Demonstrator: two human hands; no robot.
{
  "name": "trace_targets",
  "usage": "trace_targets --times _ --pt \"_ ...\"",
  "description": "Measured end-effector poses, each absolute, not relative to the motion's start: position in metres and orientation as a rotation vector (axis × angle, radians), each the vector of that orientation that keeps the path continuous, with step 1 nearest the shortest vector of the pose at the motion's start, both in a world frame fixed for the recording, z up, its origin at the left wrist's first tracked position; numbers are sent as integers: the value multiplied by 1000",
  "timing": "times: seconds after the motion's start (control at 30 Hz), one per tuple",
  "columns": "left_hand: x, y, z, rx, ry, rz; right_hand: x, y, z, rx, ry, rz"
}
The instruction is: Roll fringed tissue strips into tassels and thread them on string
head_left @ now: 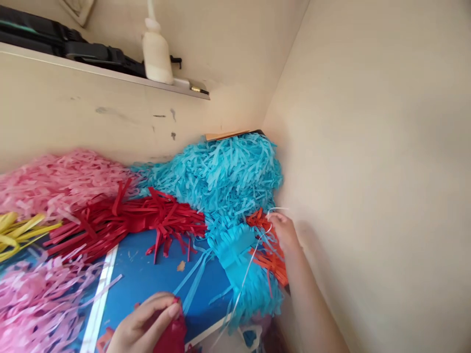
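My left hand (147, 321), low in the view, pinches the top of a piece of dark red crepe paper (175, 331) between thumb and fingertips. To the right, my right hand (283, 229) is closed on a thin white string (247, 269), which runs down toward the bottom of the view. A short end of the string sticks out beyond the fingers. Beside that hand lie orange paper strips (272, 262) and a blue fringed paper length (233, 250). The lower part of the red piece is cut off by the frame's edge.
A blue table (147, 279) carries heaps of fringed paper: light blue (228, 171), red (136, 215), pink (66, 181), lilac (37, 304) and yellow (18, 235). Walls close in behind and at right. A shelf (110, 69) above holds a white bottle (157, 56) and black items.
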State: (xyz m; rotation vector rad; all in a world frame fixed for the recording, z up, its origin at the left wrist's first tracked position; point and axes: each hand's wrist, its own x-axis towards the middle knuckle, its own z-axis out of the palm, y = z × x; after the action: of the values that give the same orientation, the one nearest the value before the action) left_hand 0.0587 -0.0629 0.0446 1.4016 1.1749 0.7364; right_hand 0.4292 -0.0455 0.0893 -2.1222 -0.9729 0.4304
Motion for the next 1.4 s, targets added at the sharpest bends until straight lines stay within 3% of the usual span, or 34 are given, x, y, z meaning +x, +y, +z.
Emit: trace_targets --times 0.2,0.37,0.5,0.6,0.83,1.0,1.2,1.4 --pt "89 -75 81 846 854 849 254 -87 75 -1345 -1301 878" --pt "61 -82 74 923 926 809 201 -79 67 -946 -708 1571" --pt "37 -90 59 997 952 770 192 -59 72 -786 -314 1776" --pt "27 -89 53 967 958 818 189 -56 80 -785 -408 1756" --pt "11 -78 54 483 992 1017 179 -84 75 -1262 -1331 1196" --pt "20 -78 58 319 912 1022 178 -89 75 -1392 -1450 1075" --pt "22 -80 55 489 936 998 183 -87 80 -1441 -1605 1030" --pt "24 -83 56 1098 1124 987 191 -94 77 -1435 -1691 1087"
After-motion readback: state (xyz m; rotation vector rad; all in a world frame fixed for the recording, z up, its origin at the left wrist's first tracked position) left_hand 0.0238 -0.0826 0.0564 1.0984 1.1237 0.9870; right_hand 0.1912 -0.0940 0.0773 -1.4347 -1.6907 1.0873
